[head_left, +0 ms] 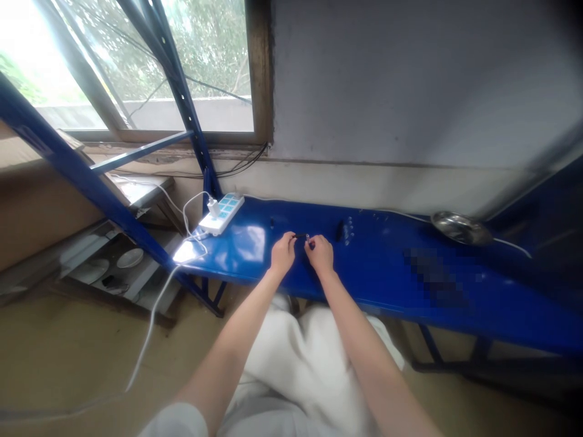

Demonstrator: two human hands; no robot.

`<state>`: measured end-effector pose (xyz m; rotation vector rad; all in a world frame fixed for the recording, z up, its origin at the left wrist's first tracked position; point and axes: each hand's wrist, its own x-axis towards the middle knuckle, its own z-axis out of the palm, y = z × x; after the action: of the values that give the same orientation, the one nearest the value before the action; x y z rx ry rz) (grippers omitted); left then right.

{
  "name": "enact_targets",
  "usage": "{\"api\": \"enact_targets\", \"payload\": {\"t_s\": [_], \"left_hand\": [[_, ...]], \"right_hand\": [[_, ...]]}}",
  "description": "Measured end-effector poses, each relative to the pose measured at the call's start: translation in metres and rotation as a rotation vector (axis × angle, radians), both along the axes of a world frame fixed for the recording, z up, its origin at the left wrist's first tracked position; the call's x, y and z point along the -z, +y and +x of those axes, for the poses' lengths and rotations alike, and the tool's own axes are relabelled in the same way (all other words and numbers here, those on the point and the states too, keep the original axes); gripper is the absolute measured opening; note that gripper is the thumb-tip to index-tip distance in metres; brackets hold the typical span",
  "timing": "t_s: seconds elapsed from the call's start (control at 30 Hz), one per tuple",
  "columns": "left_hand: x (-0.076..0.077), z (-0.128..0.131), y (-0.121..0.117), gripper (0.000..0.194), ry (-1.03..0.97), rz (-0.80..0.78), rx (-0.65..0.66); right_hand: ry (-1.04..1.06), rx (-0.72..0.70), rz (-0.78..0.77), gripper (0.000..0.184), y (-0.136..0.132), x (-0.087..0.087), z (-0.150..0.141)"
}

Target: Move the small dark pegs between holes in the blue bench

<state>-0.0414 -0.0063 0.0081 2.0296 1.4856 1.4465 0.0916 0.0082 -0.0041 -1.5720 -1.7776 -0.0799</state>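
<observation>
Over the blue tabletop [310,291], my left hand [283,253] pinches one end of a thin black stick-like piece [300,235], which points toward my right hand. Closed at the fingertips, my right hand [320,254] holds a tiny pale piece [307,238] at the stick's other end. Whether the two pieces touch is too small to tell. Just right of my right hand lie a small black object [340,229] and several small clear pieces [348,230] in a cluster. A small dark item [272,223] rests beyond my left hand.
A white power strip [221,213] with a plugged-in adapter and white cable [152,315] sits at the table's left end. A shiny metal dish [460,227] stands at the back right. Blue rack posts [182,97] rise at left, near a low shelf [136,267].
</observation>
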Motion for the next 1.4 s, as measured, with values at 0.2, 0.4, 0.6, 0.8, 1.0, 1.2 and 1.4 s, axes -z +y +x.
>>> {"api": "enact_targets", "payload": {"t_s": [0.2,0.4,0.6,0.8,1.0,1.2,1.4], "left_hand": [[0.0007,0.0003,-0.0001,0.022,-0.002,-0.004,-0.006],[0.0021,0.0015,-0.0001,0.021,-0.012,0.02,0.004],[0.007,0.0017,0.0019,0.02,-0.024,-0.075,0.082],[0.0065,0.0003,0.0024,0.023,0.032,-0.035,0.116],[0.0029,0.0009,-0.001,0.024,0.016,-0.034,0.108],[-0.0002,0.0022,-0.0033,0.023,0.089,-0.019,0.103],[-0.0022,0.0045,-0.0045,0.024,0.206,-0.016,0.071]], "right_hand": [[-0.049,0.004,-0.013,0.016,-0.0015,-0.0002,0.0002],[-0.13,0.003,-0.084,0.015,-0.0025,-0.003,-0.0016],[-0.217,-0.015,-0.098,0.017,-0.0044,-0.0054,-0.0047],[-0.266,-0.044,-0.109,0.015,-0.0046,-0.0048,-0.0057],[-0.23,0.012,-0.146,0.014,-0.0053,-0.0061,-0.0067],[-0.228,0.007,-0.132,0.014,-0.0066,-0.0071,-0.0068],[-0.249,0.008,-0.082,0.013,-0.0069,-0.0065,-0.0072]]}}
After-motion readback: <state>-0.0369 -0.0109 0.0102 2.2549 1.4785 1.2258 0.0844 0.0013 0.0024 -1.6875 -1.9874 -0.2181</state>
